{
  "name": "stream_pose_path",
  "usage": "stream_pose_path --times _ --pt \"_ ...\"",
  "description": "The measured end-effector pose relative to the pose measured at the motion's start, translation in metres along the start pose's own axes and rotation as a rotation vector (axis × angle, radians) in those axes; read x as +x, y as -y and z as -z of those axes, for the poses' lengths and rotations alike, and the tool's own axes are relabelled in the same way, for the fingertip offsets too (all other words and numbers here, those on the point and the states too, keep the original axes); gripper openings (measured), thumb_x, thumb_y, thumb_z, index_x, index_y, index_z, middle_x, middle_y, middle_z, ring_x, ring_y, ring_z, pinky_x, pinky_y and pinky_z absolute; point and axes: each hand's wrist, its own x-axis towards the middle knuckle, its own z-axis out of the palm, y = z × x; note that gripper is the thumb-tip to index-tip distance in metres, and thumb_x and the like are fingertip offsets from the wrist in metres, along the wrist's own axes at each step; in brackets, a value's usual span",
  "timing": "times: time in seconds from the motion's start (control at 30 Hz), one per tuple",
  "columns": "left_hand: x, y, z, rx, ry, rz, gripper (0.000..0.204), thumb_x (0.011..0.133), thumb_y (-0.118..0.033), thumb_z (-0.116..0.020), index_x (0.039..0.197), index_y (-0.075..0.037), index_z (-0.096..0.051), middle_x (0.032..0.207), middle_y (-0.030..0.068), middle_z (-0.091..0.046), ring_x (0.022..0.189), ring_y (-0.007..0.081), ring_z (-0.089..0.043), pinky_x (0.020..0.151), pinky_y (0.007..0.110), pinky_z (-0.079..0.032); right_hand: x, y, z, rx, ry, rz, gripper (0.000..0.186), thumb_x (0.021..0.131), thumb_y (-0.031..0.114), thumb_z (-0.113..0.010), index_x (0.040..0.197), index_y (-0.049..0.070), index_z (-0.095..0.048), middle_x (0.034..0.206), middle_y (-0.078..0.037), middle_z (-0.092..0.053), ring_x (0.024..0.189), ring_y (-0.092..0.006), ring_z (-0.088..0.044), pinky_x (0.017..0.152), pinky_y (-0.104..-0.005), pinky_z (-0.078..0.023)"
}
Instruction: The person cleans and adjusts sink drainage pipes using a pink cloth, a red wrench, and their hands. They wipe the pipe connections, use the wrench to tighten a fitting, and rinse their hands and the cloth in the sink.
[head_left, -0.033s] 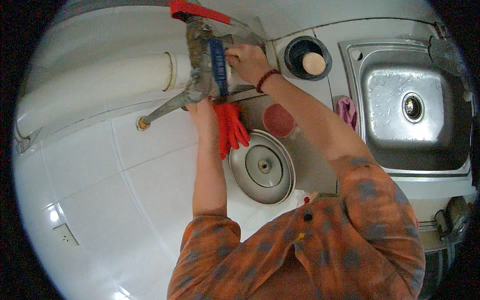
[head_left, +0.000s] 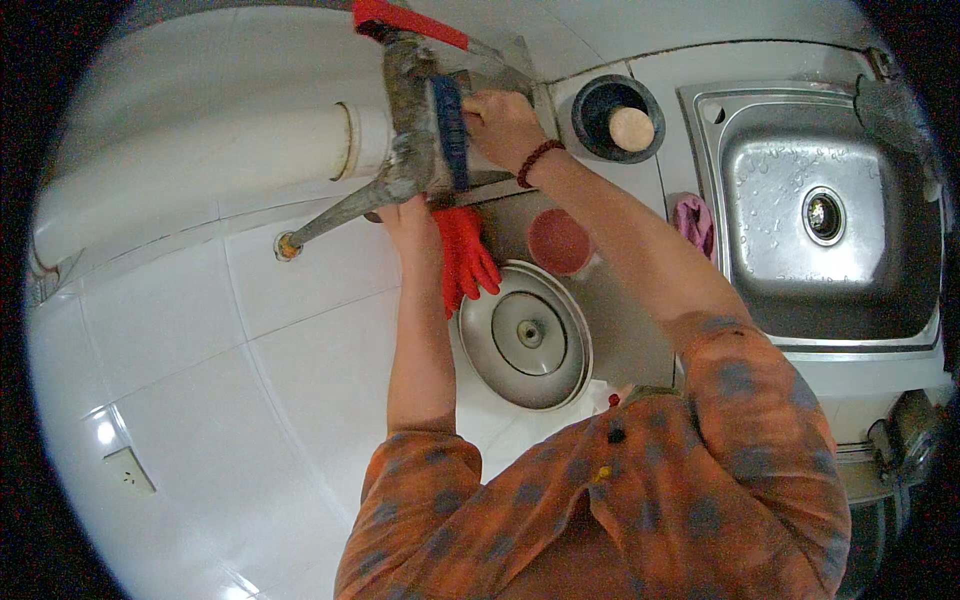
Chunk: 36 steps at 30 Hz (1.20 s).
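Observation:
My right hand (head_left: 503, 128) has its fingers curled closed beside a blue printed strip (head_left: 450, 132). Whatever lies in those fingers is hidden. The strip hangs upright against a worn grey metal pipe (head_left: 407, 125), which has a red handle (head_left: 410, 22) near its top. Lower down, my left hand (head_left: 407, 220) reaches up behind the pipe's slanting branch, so its fingers are out of sight. Right beside the left wrist hangs a red rubber glove (head_left: 462, 250).
A round metal pot lid (head_left: 495, 350) stands below the glove, near a reddish bowl (head_left: 560, 241). Right of my right hand sits a dark mortar (head_left: 585, 115) with a pale round-ended pestle (head_left: 631, 129). Farther right are a pink cloth (head_left: 692, 222) and a steel sink (head_left: 770, 220). A white duct (head_left: 220, 165) runs left.
The pipe, blue strip and both hands sit slightly farther right in the picture. Both hands keep nearly the same pose.

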Motion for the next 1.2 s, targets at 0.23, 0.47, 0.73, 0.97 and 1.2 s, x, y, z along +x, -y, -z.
stream_pose_path --times 0.23,0.47,0.73,0.97,1.2 --pt "-0.002 -0.01 -0.01 -0.255 0.038 0.036 0.028 0.085 -0.003 -0.043 0.112 0.002 -0.042 0.106 0.0094 -0.047 0.097 0.0178 -0.043 0.085 0.031 -0.036 0.019 0.0 -0.013 0.147 -0.146 -0.124 0.016 0.075 0.015 -0.059 0.079 0.0 -0.059 0.073 -0.015 -0.06 0.067 -0.0292 -0.059 0.062 -0.0354 -0.046" --pt "0.0 -0.014 0.01 -0.084 0.114 -0.02 0.028 0.086 -0.011 -0.049 0.109 0.003 -0.044 0.105 0.0125 -0.049 0.094 0.0183 -0.046 0.083 0.028 -0.038 0.006 -0.002 -0.033 0.232 -0.042 -0.199 0.017 0.081 0.014 -0.05 0.087 0.003 -0.061 0.081 -0.013 -0.062 0.074 -0.022 -0.059 0.067 -0.0339 -0.046" --pt "-0.044 -0.124 0.08 0.169 0.122 0.094 0.024 0.082 -0.016 -0.058 0.099 0.001 -0.057 0.095 0.0108 -0.06 0.083 0.0144 -0.054 0.074 0.028 -0.043 -0.026 0.035 0.027 -0.08 -0.007 -0.105 0.014 0.082 0.009 -0.053 0.091 -0.001 -0.057 0.082 -0.017 -0.059 0.073 -0.024 -0.059 0.063 -0.0339 -0.045" --pt "0.09 -0.18 0.009 0.542 0.161 -0.638 0.034 0.078 -0.011 -0.056 0.112 -0.013 -0.056 0.089 0.0085 -0.06 0.07 0.0178 -0.055 0.066 0.028 -0.045 -0.081 0.051 0.048 0.252 -0.025 -0.257 0.012 0.078 0.012 -0.052 0.076 0.002 -0.059 0.071 -0.019 -0.058 0.067 -0.0364 -0.057 0.06 -0.0405 -0.044" --pt "0.106 -0.181 -0.024 0.449 0.337 -0.384 0.027 0.078 -0.016 -0.052 0.105 -0.009 -0.053 0.087 0.0148 -0.062 0.077 0.034 -0.058 0.07 0.041 -0.045 -0.102 0.033 0.076 0.28 0.015 -0.211 0.016 0.083 0.009 -0.053 0.092 -0.001 -0.061 0.076 -0.011 -0.062 0.069 -0.0158 -0.058 0.061 -0.0271 -0.045"
